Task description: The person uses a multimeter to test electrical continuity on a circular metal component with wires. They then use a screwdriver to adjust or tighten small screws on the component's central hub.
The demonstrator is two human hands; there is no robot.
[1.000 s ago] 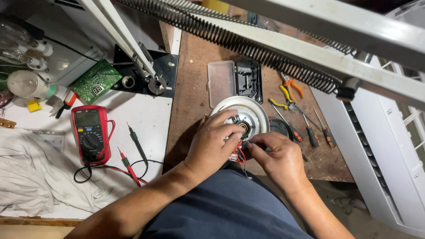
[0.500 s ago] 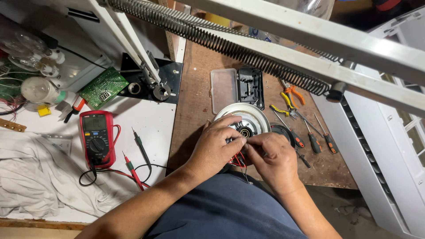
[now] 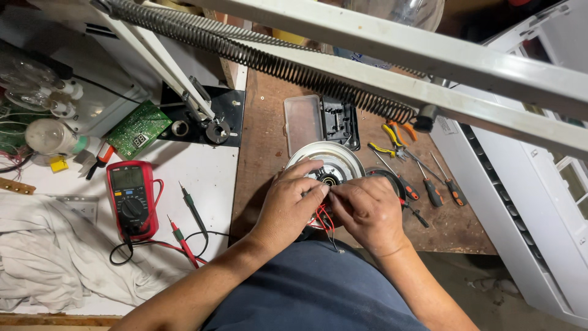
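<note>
- We are looking down at a brown wooden worktop (image 3: 269, 153) with both of our hands meeting over a round white device (image 3: 318, 154) that is sitting near the middle of it.
- Our left hand (image 3: 289, 205) is curling over the near left edge of the round white device, fingers bent and pinching at something small; what exactly it is gripping we cannot tell.
- Our right hand (image 3: 366, 211) is lying just beside it, fingertips touching the left hand's, fingers closed in a pinch at the same spot.
- Red wires (image 3: 320, 218) are showing under and between the two hands, at the near edge of the device.
- A clear plastic case (image 3: 304, 116) is lying open just beyond the device, with its black insert (image 3: 339, 119) to the right.
- Yellow-handled pliers (image 3: 384, 150) and several screwdrivers (image 3: 438, 191) are lying to the right of the device.
- A red multimeter (image 3: 130, 197) is resting on the white surface (image 3: 208, 178) to the left, its probes (image 3: 191, 208) beside it.
- A green circuit board (image 3: 138, 129) is lying farther off on the left.
- A white lamp arm with a coiled spring (image 3: 269, 61) is crossing the far part of the scene.
</note>
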